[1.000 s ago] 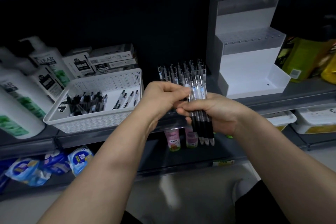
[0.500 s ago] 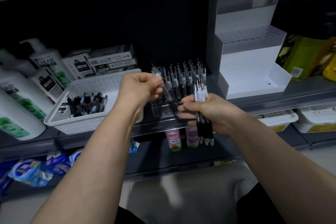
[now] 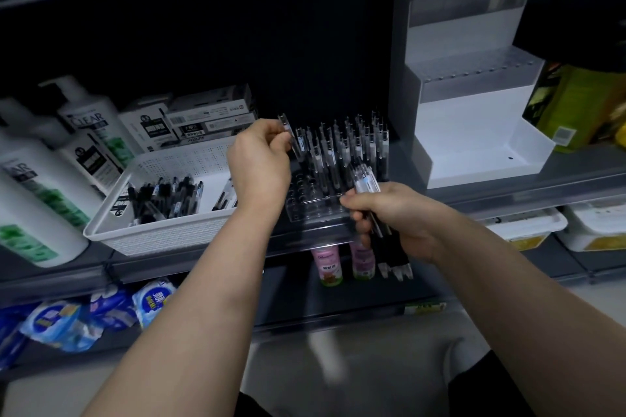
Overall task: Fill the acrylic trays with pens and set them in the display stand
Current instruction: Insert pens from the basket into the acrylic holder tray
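Observation:
A clear acrylic tray (image 3: pixel 316 208) with rows of holes sits on the shelf, its back rows filled with upright pens (image 3: pixel 349 145) and its front holes bare. My left hand (image 3: pixel 259 167) pinches a single pen (image 3: pixel 288 134) held tilted over the tray's left side. My right hand (image 3: pixel 394 217) grips a bundle of pens (image 3: pixel 367 181), tips pointing down below the shelf edge. The white stepped display stand (image 3: pixel 474 112) rises to the right of the tray.
A white perforated basket (image 3: pixel 162 234) with several loose pens stands left of the tray. Pen boxes (image 3: pixel 210 118) and white pump bottles (image 3: pixel 50 186) fill the left. Small pink bottles (image 3: pixel 327 264) sit on the shelf below, yellow-green packages (image 3: pixel 582 105) at the far right.
My left hand drew one pen out of the bundle and carried it left and up over the tray. My right hand stayed near the tray's front with the bundle.

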